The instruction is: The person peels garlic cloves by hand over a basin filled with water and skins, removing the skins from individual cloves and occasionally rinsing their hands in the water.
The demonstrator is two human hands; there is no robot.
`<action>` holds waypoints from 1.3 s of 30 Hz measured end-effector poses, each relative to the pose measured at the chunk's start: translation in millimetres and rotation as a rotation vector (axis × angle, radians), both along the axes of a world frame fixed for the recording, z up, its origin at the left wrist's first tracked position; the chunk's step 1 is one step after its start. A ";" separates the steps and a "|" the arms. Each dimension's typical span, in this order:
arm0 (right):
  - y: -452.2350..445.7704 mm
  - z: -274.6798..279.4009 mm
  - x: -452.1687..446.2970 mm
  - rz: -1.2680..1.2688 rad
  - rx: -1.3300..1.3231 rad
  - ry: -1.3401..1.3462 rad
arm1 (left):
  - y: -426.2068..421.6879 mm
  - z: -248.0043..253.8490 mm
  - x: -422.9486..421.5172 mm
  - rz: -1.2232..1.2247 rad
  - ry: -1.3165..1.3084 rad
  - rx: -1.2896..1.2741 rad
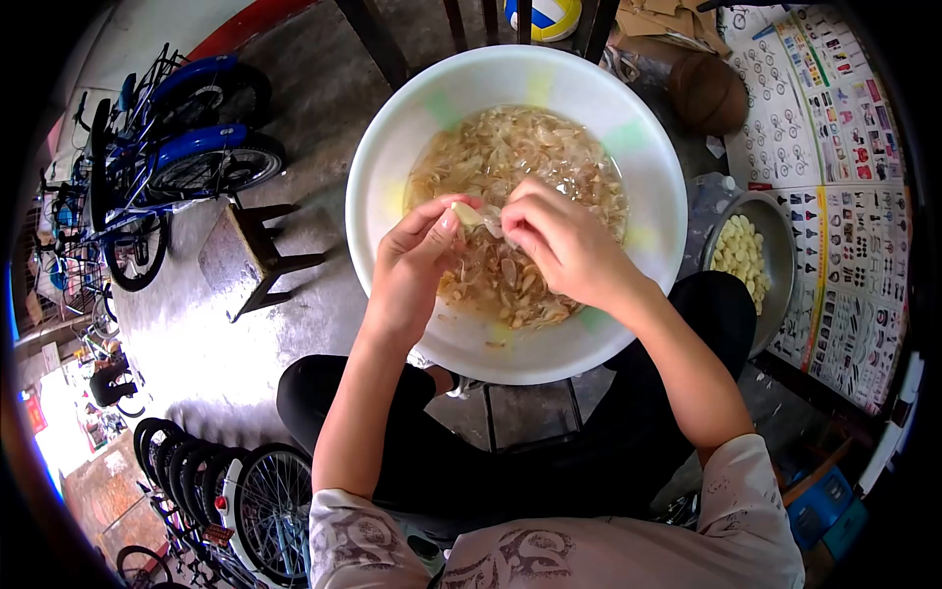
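Note:
My left hand (414, 257) pinches a pale garlic clove (467, 213) between thumb and fingers. Close beside it my right hand (567, 245) is closed, its fingertips on a thin piece of translucent garlic skin (493, 222). Both hands are held over a large white plastic basin (375, 191). In the basin, brownish water carries many loose garlic skins (515, 142), and some cloves seem to lie among them. At the right, a metal bowl (783, 270) holds many peeled garlic cloves (740, 257).
A small wooden stool (257, 250) stands left of the basin. Blue bicycles (201, 147) and several tires (186, 461) line the left side. A printed parts sheet (834, 216) covers the surface at right. A ball (546, 18) lies behind dark slats (451, 25).

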State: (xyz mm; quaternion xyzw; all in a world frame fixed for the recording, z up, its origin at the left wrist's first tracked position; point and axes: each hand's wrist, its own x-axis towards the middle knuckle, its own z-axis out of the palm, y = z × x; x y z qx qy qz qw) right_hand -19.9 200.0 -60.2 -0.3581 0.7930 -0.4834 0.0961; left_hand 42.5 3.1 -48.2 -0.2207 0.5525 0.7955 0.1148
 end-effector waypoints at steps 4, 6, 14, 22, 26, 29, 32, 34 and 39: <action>-5.1 -5.9 2.5 -0.092 -0.167 -0.255 | 6.7 -11.7 4.2 0.017 0.044 0.063; -11.3 7.8 6.2 -0.066 -0.335 -0.696 | 11.2 -16.9 5.9 0.016 0.046 0.137; -23.2 -17.6 18.1 -0.111 -0.642 -1.155 | 20.6 -18.6 8.9 0.047 0.023 0.216; -16.6 -7.5 15.2 0.071 -0.623 -1.498 | 17.3 -23.0 8.0 0.028 0.073 0.212; -15.9 -14.4 15.8 0.087 -0.691 -1.471 | 15.2 -26.8 6.2 -0.016 0.129 0.034; -17.2 -14.9 18.3 -0.058 -0.664 -1.406 | 18.0 -28.2 6.6 -0.025 0.226 -0.119; -13.6 -22.5 16.3 -0.229 -0.472 -1.218 | 18.3 -27.4 9.3 0.040 0.199 -0.252; -11.6 -17.8 12.3 -0.097 -0.448 -1.260 | 19.1 -28.2 10.7 0.043 0.194 -0.172; -7.5 -4.6 6.3 -0.186 -0.410 -1.220 | 14.6 -17.2 5.1 0.204 0.091 0.166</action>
